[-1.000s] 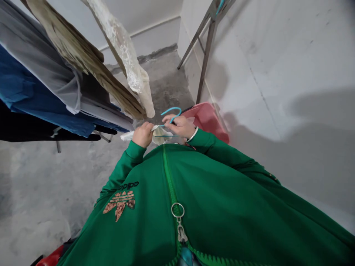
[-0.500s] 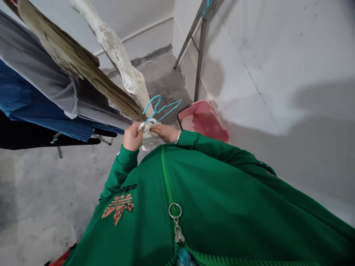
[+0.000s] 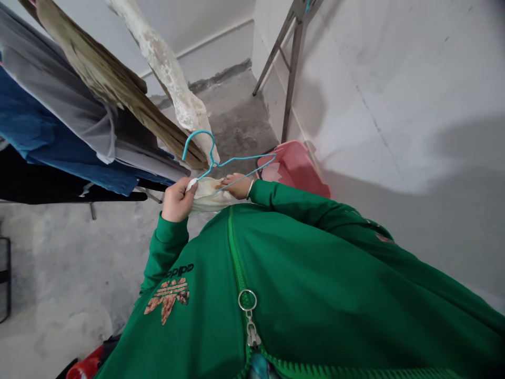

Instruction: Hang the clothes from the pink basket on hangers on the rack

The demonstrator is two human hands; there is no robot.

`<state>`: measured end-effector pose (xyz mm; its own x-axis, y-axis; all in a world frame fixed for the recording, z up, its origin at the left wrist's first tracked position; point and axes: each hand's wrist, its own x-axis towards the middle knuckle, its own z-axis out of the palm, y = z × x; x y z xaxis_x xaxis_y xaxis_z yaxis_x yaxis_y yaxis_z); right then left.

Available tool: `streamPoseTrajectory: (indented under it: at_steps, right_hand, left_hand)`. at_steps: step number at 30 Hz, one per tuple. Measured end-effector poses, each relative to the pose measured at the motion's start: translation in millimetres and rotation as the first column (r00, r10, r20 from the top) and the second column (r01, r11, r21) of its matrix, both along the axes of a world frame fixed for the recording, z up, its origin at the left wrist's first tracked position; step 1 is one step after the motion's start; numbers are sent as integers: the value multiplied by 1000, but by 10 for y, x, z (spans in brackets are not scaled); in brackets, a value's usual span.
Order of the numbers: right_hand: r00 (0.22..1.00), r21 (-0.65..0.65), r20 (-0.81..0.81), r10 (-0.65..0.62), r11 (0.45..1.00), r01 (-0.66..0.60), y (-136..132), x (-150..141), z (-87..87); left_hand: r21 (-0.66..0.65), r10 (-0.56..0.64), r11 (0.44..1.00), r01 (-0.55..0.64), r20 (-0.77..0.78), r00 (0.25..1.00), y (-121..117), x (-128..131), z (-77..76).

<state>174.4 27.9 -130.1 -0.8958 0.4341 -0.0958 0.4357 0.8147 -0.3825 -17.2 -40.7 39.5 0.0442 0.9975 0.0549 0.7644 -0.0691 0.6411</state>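
My left hand (image 3: 178, 200) is closed, its thumb pressing white cloth against the left end of a light blue clothes hanger (image 3: 213, 164). Beneath the hanger hangs a cream garment (image 3: 211, 190), bunched between my two hands. The fingers of my right hand (image 3: 238, 186) are closed on the garment's right side, close to the hanger's lower bar; their tips are partly hidden in the cloth. The hanger's hook points up and away from me, and its right end reaches out beyond my right hand.
Olive trousers (image 3: 98, 79), grey cloth (image 3: 63, 79) and blue cloth (image 3: 51, 137) hang on a rack at left. A cream lacy garment (image 3: 165, 68) hangs behind. A pink basket (image 3: 302, 168) stands by the wall, near metal rack legs (image 3: 291, 79).
The hanger's right end has swung outward to the right, and its hook has shifted left. My left hand has moved slightly left, spreading the cream garment wider between my hands.
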Motion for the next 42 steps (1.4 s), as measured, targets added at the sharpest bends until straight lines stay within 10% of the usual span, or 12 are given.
streamPoseTrajectory:
  at_steps: [8, 20, 28, 42]
  right_hand:
    - [946, -40, 28, -322, 946, 323, 193, 655, -105]
    - [653, -184, -656, -379, 919, 349, -55, 1046, 257]
    - [830, 55, -438, -345, 911, 408, 270, 995, 316]
    - [781, 59, -521, -345, 898, 436, 246, 833, 817]
  left_hand:
    - [34, 141, 990, -138, -141, 980, -106, -504, -85]
    - [324, 170, 941, -103, -186, 968, 4, -443, -278]
    - [352, 36, 936, -14, -57, 998, 6, -364, -121]
    - [343, -86, 930, 129, -135, 987, 143, -378, -369]
